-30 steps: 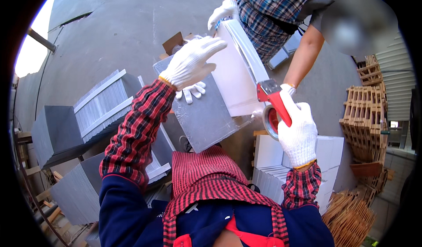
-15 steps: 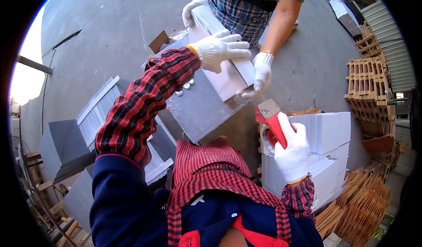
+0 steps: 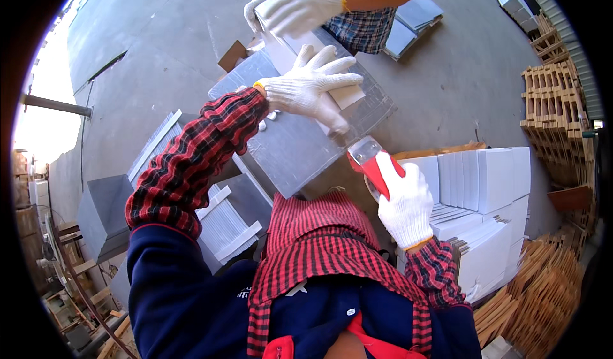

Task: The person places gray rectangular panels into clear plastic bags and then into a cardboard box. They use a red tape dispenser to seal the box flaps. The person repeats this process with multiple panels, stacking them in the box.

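My left hand (image 3: 306,85), in a white knitted glove, lies over a long white carton (image 3: 347,96) with its fingers spread. The carton sits on a flat grey block (image 3: 287,151) wrapped in clear film. In my right hand (image 3: 405,202), also gloved, is a red tape dispenser (image 3: 377,170), its metal head close to the carton's near end. Opposite me, a co-worker's gloved hand (image 3: 300,11) holds the carton's far end, with the other hand partly hidden behind it. Small white pieces (image 3: 262,126) lie beside my left wrist.
Stacked white boxes (image 3: 495,180) stand to my right, with wooden slats (image 3: 536,289) and pallets (image 3: 552,106) beyond. Bundled grey-white panels (image 3: 230,218) and a dark grey block (image 3: 105,212) are on the left. Flat pale sheets (image 3: 415,23) lie behind the co-worker.
The tape dispenser has moved left, up to the carton's near end. My left hand's fingers have spread wider. The co-worker's hand has left the near end and crossed to the far end.
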Demonstrator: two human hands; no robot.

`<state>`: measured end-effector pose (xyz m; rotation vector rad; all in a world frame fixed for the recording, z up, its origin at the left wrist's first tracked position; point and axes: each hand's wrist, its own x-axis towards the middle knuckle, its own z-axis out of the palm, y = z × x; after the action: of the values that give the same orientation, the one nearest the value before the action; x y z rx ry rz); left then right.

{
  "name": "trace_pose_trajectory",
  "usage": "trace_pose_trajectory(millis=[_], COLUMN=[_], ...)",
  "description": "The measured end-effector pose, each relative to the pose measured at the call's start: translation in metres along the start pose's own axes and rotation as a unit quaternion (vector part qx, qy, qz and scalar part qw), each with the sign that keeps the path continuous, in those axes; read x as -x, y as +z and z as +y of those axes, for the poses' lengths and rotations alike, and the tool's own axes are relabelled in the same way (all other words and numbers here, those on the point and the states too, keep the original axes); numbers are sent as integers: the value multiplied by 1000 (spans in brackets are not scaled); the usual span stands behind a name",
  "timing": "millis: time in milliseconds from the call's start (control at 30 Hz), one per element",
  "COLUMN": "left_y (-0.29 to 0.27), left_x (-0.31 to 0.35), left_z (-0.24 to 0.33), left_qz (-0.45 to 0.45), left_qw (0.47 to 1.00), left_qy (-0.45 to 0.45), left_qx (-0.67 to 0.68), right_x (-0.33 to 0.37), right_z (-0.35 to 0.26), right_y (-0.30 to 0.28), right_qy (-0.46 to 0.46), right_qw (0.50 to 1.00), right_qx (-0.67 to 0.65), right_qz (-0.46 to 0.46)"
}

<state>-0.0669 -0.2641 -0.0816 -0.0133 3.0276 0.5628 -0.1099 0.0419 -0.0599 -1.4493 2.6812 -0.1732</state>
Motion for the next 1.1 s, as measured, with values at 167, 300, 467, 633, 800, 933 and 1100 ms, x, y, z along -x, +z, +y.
trace_pose_trajectory(millis=[167,300,467,633,800,933,1100], left_y=[43,62,71,73,103,111,117], left_x=[-9,-22,-25,-31,-25,-23,-15], left_z=[12,4,2,2,-14,-17,-14], left_qz=[222,382,447,478,531,516,500], left_qw=[973,916,885,865,829,837,855], left_qy=[64,122,128,149,173,175,129], left_qx=[11,-17,-28,-3,-36,-40,-40], right_x=[-38,-64,-81,-30,-89,-101,-101], right_z=[-13,-28,-39,-14,-72,-86,-87], right_y=[-6,-8,-4,71,117,245,298], right_qy=[-31,-71,-179,-146,-85,-90,-56], right_qw=[993,981,944,923,966,949,882], right_qx=[82,150,243,198,-24,-66,-324], right_qz=[-83,-101,-137,-296,-243,-295,-336])
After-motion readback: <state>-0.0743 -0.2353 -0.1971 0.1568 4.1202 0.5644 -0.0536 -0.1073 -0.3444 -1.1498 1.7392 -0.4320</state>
